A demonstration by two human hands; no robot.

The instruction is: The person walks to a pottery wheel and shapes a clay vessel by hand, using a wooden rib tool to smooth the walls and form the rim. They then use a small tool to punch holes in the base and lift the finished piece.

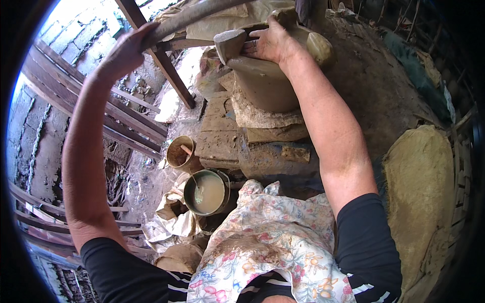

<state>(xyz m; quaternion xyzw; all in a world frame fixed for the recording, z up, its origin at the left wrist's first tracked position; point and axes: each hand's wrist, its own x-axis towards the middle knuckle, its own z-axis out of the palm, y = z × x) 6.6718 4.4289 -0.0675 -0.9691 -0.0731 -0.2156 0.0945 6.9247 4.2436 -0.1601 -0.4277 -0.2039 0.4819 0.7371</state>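
My left hand is closed round a long grey-brown bar raised at upper left, across an upright wooden beam. My right hand rests at the top of a large wet grey clay piece, its fingers slightly bent and apart against the clay. On that piece a pale rounded lump stands left of my fingers and a yellowish one to their right. The piece sits on layers of sacking over a dirt-covered block.
A small bucket with a stick and a bucket of cloudy water stand below the block. Wooden slats and block rubble lie to the left. A large yellowish sack is at right. A floral cloth covers my lap.
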